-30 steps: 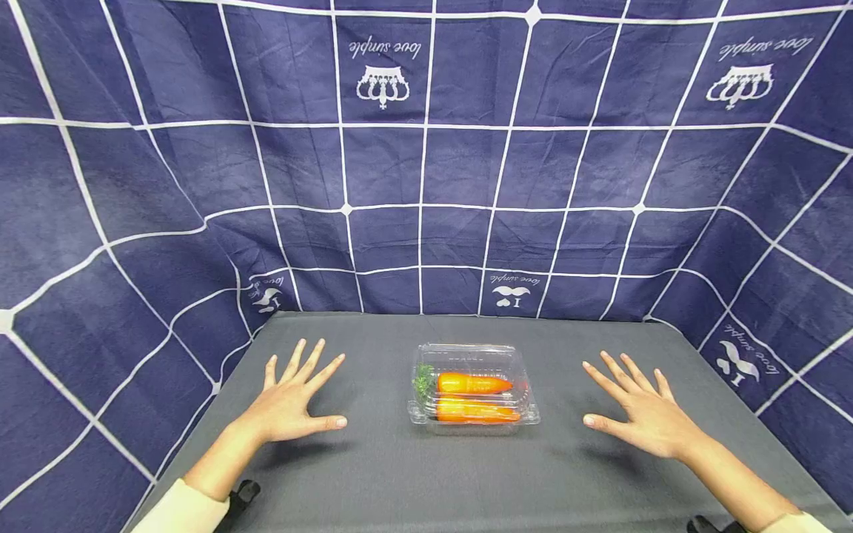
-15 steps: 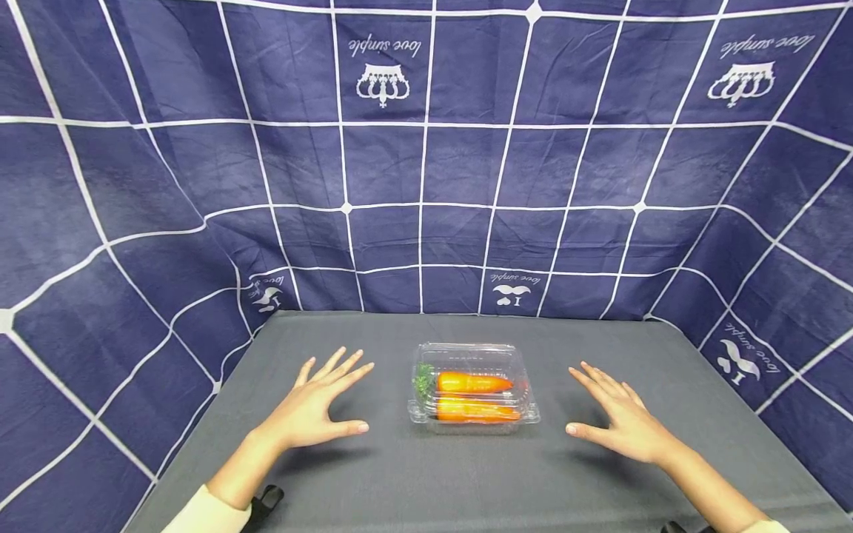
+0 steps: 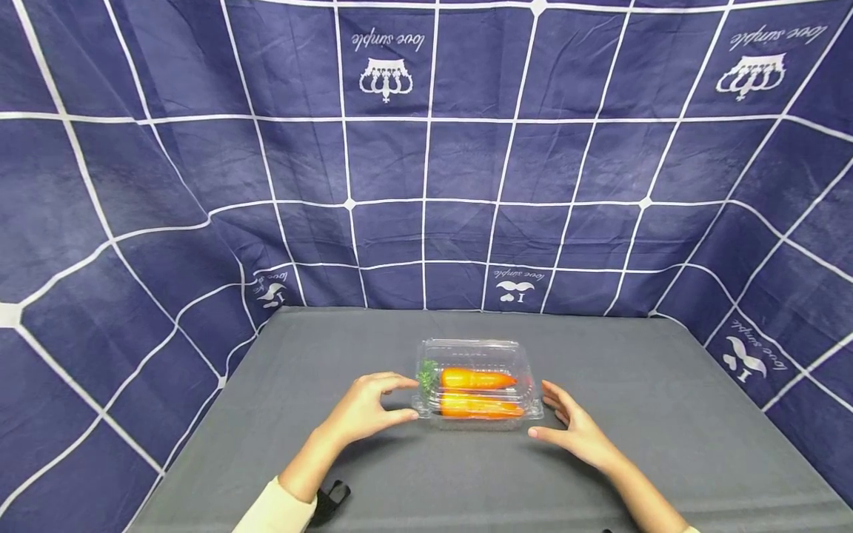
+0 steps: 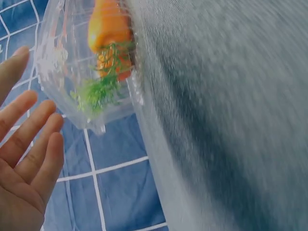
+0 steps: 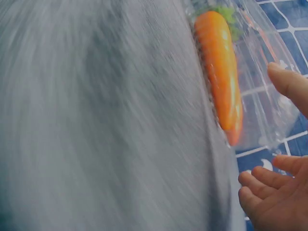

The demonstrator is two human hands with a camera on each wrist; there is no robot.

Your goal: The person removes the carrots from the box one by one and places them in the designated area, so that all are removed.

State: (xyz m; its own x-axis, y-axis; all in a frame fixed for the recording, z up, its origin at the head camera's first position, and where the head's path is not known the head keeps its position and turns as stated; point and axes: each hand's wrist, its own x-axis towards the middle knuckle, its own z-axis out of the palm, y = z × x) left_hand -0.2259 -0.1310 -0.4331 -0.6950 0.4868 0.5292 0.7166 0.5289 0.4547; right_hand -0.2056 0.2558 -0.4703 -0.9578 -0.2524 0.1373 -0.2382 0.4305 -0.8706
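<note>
A clear plastic clamshell box [image 3: 469, 352] sits lidded on the grey table. Inside lie two orange carrots [image 3: 476, 379], with green leafy tops [image 3: 428, 376] at the left end. My left hand [image 3: 365, 409] is at the box's left side, fingers and thumb spread apart toward it. On the other side, my right hand [image 3: 574, 431] is by the box's right end, thumb near the front corner. Both wrist views show gaps between the fingers and the box [image 4: 57, 72], and the right palm [image 5: 279, 202] holds nothing.
Grey cloth covers the table [image 3: 333, 340]. A navy curtain [image 3: 466, 163] with white grid lines hangs behind it and along both sides. A black strap piece [image 3: 331, 500] shows at the left wrist.
Both hands have moved inward from far left and far right to the two ends of the box. Their fingers have drawn from widely spread to gently bent. The box stays put.
</note>
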